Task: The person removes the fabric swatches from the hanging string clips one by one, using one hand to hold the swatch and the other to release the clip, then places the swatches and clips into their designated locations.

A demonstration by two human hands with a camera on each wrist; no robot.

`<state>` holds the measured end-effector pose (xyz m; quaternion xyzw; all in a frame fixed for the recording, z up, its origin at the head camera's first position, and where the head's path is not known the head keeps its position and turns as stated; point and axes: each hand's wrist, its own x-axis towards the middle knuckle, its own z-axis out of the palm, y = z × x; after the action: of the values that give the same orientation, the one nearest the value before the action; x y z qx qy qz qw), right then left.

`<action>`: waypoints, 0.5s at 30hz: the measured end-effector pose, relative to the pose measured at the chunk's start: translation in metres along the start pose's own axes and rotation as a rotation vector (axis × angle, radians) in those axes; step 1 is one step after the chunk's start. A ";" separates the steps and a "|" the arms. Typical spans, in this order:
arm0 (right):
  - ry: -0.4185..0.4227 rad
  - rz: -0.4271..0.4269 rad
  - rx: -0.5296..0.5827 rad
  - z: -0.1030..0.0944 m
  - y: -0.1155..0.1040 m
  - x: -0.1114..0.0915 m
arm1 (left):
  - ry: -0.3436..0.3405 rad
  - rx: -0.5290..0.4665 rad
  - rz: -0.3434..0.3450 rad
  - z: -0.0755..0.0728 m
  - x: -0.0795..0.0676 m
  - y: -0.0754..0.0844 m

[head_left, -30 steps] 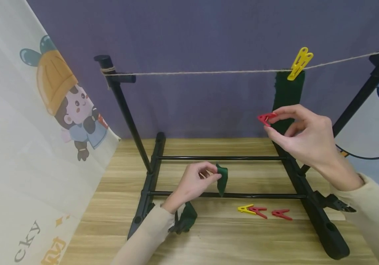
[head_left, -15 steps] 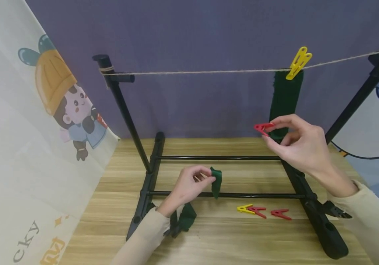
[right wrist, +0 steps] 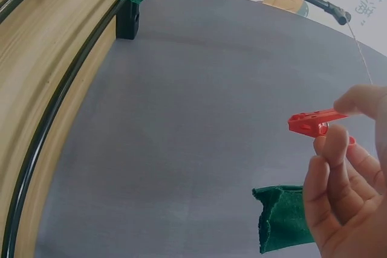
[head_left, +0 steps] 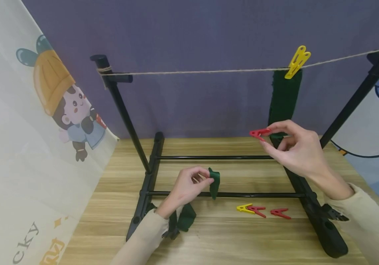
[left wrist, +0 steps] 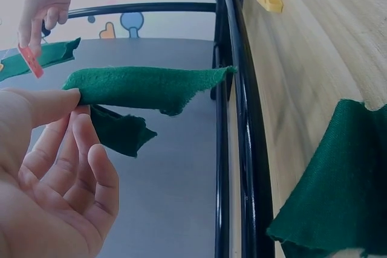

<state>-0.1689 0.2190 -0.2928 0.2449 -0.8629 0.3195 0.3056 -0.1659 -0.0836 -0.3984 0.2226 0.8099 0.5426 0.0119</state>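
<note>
My left hand point(head_left: 189, 186) pinches a small dark green cloth strip point(head_left: 214, 186) between thumb and fingers, over the rack's front crossbar. In the left wrist view that cloth point(left wrist: 145, 86) sticks out from the thumb tip, with a second flap below it. My right hand point(head_left: 297, 147) holds a red clothespin point(head_left: 259, 133) by its handles, thumb against one and fingers against the other. Behind that hand a long green cloth point(head_left: 285, 94) hangs from the twine point(head_left: 189, 72), clipped by a yellow clothespin point(head_left: 297, 62). Its lower end is partly hidden by the hand.
A black rack point(head_left: 126, 121) carries the twine between two posts. On the wooden table point(head_left: 222, 243) lie a yellow clothespin point(head_left: 244, 208), a red clothespin point(head_left: 257, 210) touching it and another red clothespin point(head_left: 280, 213). More green cloth point(head_left: 186, 217) lies by my left forearm.
My right hand has come down and slightly left with the red clothespin. The left hand has shifted a little left and down, still pinching the cloth strip.
</note>
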 end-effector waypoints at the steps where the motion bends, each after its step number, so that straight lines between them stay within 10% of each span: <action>1: -0.006 0.006 0.001 0.000 0.000 -0.001 | -0.003 -0.002 0.004 -0.001 -0.001 0.005; 8: -0.019 0.013 0.017 0.005 0.005 -0.009 | 0.006 -0.013 0.021 -0.006 -0.009 0.022; 15: 0.010 -0.009 0.050 0.011 0.014 -0.018 | -0.008 -0.022 -0.010 -0.002 -0.009 0.007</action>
<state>-0.1687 0.2249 -0.3173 0.2548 -0.8521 0.3407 0.3049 -0.1563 -0.0866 -0.3937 0.2206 0.8049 0.5506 0.0201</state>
